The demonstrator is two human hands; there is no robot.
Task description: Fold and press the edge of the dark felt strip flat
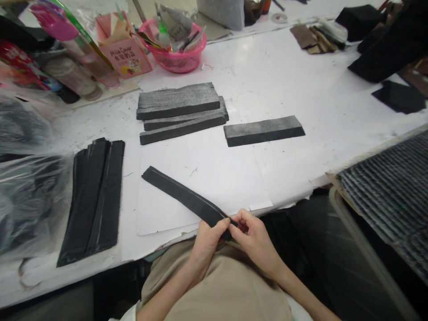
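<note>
Both sets of fingers meet at the near end of a long black strip (187,198). The left hand (207,240) has thumb and fingers pressed together on the strip's edge; the right hand (254,238) pinches the same end from the other side, fingertips curled in. The pinch appears to fall on a fold or seam at the tip, though the hands hide that spot. The strip is gripped only at this end, over the lap; the rest runs away up and to the left and rests flat on the white worktop (284,84), which carries its weight and leaves both hands free for the fine work at the tip.

Left of the strip lies a flat pile of black pieces (92,198), partly beside a clear plastic bag (26,196). Beyond it sit a stack of grey strips (180,111) and, apart to the right, a single grey strip (264,130) (all well clear of the hands). A pink basket (175,44) of oddments and a pink box (125,53) stand at the far edge. A ribbed grey mat (391,196) lies to the right. Nothing lies between the hands and the strip's free length.
</note>
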